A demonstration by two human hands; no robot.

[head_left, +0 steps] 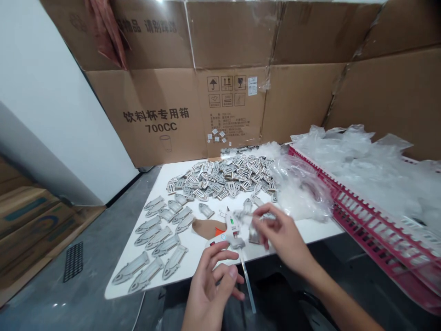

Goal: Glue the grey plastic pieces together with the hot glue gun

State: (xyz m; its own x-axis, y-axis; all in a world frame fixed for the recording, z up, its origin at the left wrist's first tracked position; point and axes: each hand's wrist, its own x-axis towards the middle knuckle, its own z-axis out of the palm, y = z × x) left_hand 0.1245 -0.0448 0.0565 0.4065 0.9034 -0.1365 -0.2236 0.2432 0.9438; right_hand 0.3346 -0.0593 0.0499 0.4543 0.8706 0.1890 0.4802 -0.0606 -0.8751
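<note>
A white hot glue gun [231,225] with an orange trigger lies on the table, a clear glue stick [248,287] jutting from its back toward me. Just in front of it is my left hand [215,280], fingers loosely bent and apart, with nothing in them. My right hand [280,232] is closed in a pinch to the right of the glue gun. Something pale grey and motion-smeared [244,217] reaches left from its fingertips; I cannot make out what it is. Grey boat-shaped pieces [165,241] lie in rows at the left, and a single piece [206,210] lies behind the gun.
A heap of similar pieces [227,177] covers the back of the white table [193,271]. Clear plastic bags [303,193] lie at its right, beside a pink crate [372,234] full of plastic film. Cardboard [234,41] walls the back. Brown cardboard [206,228] lies by the gun.
</note>
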